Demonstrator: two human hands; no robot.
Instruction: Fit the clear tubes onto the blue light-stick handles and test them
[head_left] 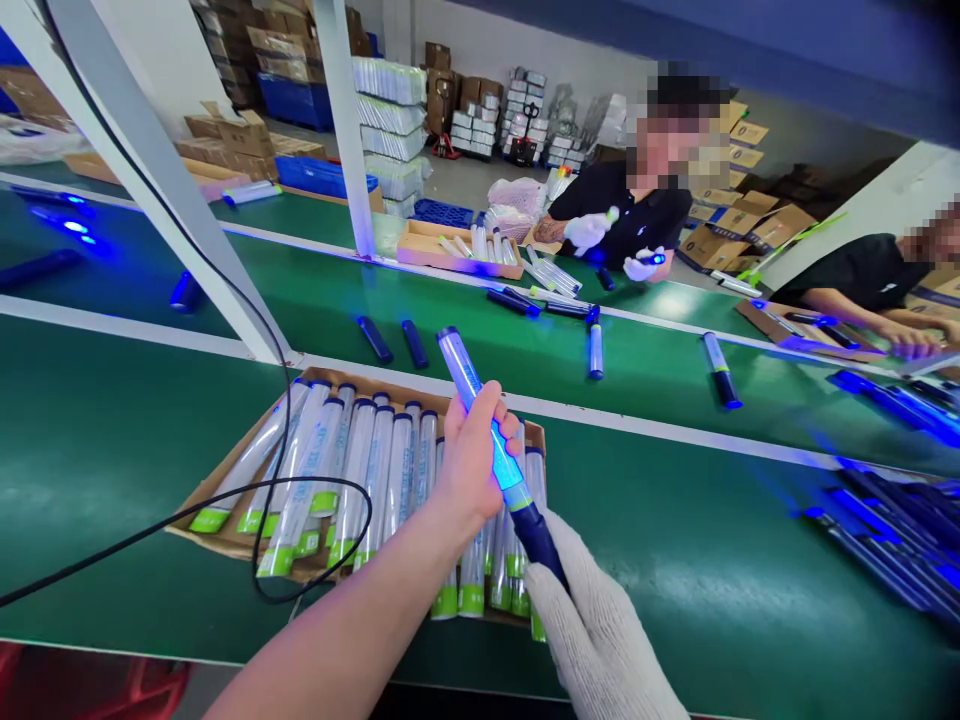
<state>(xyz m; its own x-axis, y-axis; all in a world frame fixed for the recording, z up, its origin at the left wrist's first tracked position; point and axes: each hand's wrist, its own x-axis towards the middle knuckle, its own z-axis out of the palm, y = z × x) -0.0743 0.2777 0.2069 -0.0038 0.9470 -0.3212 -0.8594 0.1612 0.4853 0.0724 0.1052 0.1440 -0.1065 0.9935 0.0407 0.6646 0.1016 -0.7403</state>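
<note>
My bare left hand (480,450) is wrapped around a clear plastic tube (459,362) that glows blue inside and has a dark rim at its far end. My right hand (592,610), in a white knit glove, grips a dark blue light stick (538,540) at the tube's near end. Stick and tube are in line and tilted; how far the stick sits inside is hard to see. Beneath and left of my hands lies a shallow cardboard tray (214,480) of clear tubes (397,470) with green ends and dark blue caps.
A black cable (289,400) loops over the tray. Dark blue sticks (892,540) are heaped at right. Beyond the white divider, a green belt (480,345) carries scattered sticks and tubes. Across it, a gloved co-worker (630,210) and another person (862,280) work. A white post (345,130) stands ahead.
</note>
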